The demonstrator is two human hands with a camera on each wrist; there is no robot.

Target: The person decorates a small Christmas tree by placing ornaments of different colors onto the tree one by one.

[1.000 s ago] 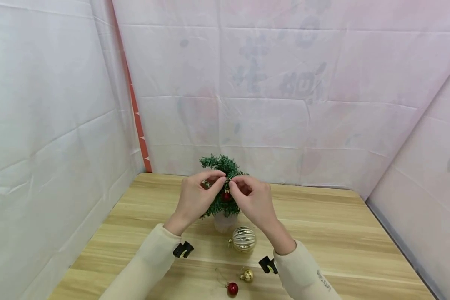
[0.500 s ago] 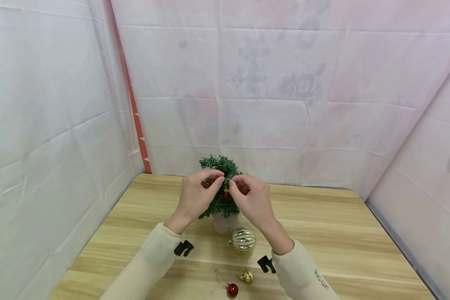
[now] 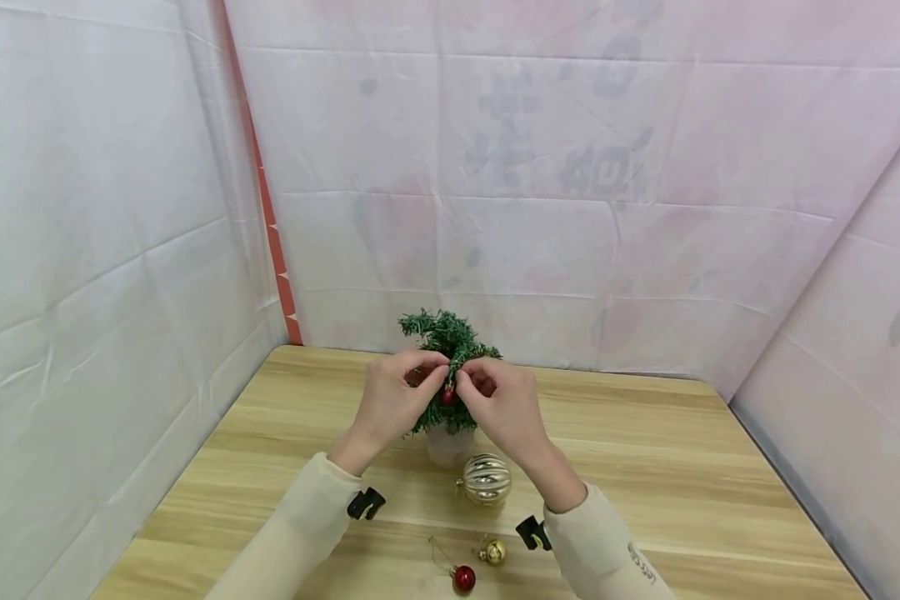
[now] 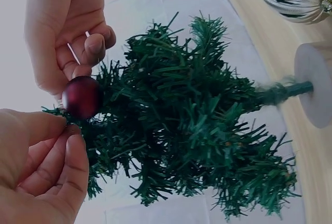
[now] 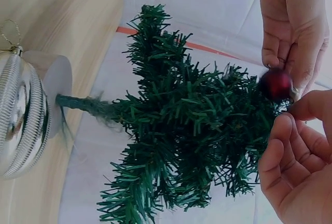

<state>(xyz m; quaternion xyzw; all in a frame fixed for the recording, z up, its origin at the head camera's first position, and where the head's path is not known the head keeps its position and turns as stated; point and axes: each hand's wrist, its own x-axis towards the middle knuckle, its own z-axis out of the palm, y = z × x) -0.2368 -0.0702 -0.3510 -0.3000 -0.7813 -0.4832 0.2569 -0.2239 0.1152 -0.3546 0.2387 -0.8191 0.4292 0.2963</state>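
A small artificial Christmas tree point(image 3: 441, 333) with green tinsel branches stands upright in a pale round pot point(image 3: 447, 447). Close against its upper part hangs a small shiny red bauble point(image 3: 448, 395). My left hand point(image 3: 394, 393) pinches the bauble's thin hanging string between thumb and forefinger, just left of the treetop. Opposite it, my right hand point(image 3: 506, 408) pinches the string too, its fingertips nearly meeting the left ones. Both wrist views show the red bauble point(image 4: 82, 97) between the two hands at the tree's tip. The string itself is mostly hidden by the fingers.
A large ribbed silver-gold bauble point(image 3: 487, 479) lies just in front of the pot. Nearer the table's front are a small gold bauble point(image 3: 493, 552) and another red bauble point(image 3: 462, 578) with a string loop. White cloth walls point(image 3: 525, 250) enclose the wooden table point(image 3: 645, 467).
Both hands have lowered slightly at the treetop, and their fingertips have drawn closer together. The string stretched between them earlier is now mostly out of sight. The red bauble has shifted slightly.
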